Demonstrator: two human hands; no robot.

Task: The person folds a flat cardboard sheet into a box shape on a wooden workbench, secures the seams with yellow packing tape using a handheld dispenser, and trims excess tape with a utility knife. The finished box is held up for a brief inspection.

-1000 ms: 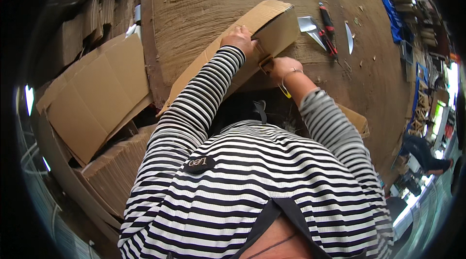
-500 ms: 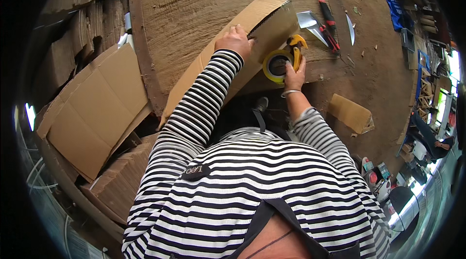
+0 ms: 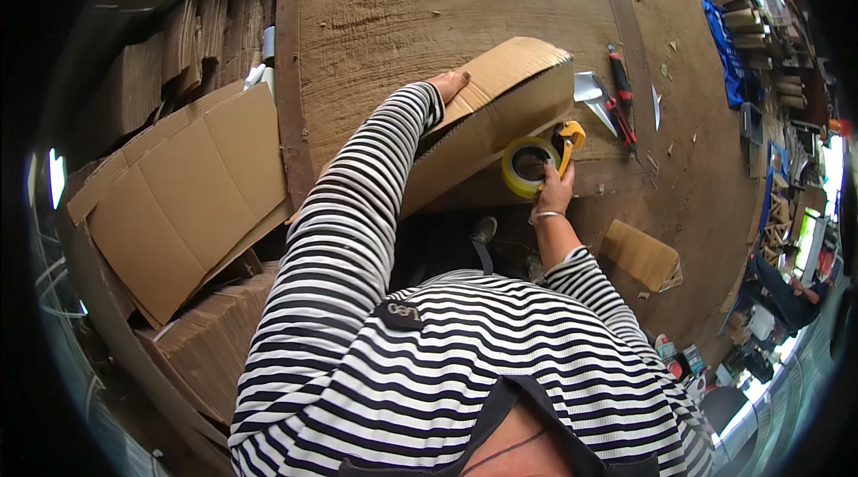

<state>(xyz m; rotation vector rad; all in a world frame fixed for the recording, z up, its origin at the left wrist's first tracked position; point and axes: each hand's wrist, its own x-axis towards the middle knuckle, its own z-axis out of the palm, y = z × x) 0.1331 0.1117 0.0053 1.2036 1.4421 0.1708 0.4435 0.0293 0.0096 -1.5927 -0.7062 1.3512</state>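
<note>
A long, narrow cardboard box (image 3: pixel 514 106) lies at a slant on the work table in front of me. A dark gap runs along its upper edge, between the top panel and the near side. My left hand (image 3: pixel 450 86) grips the far edge of the top panel, its fingertips partly hidden. Beside the box's near side, my right hand (image 3: pixel 556 186) is closed around the handle of a yellow tape dispenser (image 3: pixel 572 138). A roll of tape with a yellow rim (image 3: pixel 511 175) is mounted in it, close to the box.
Right of the box lie a red-and-black hand tool (image 3: pixel 619 75), red-handled scissors (image 3: pixel 617 120) and a white strip (image 3: pixel 657 108). A cardboard piece (image 3: pixel 640 255) rests at lower right. Flat cardboard sheets (image 3: pixel 192 200) and stacked cardboard (image 3: pixel 214 321) stand left. Another person (image 3: pixel 786 289) is far right.
My left hand has shifted from the top of the box to its far edge. The gap along the box's upper edge shows longer. My right hand keeps the tape dispenser, and the whole view has shifted.
</note>
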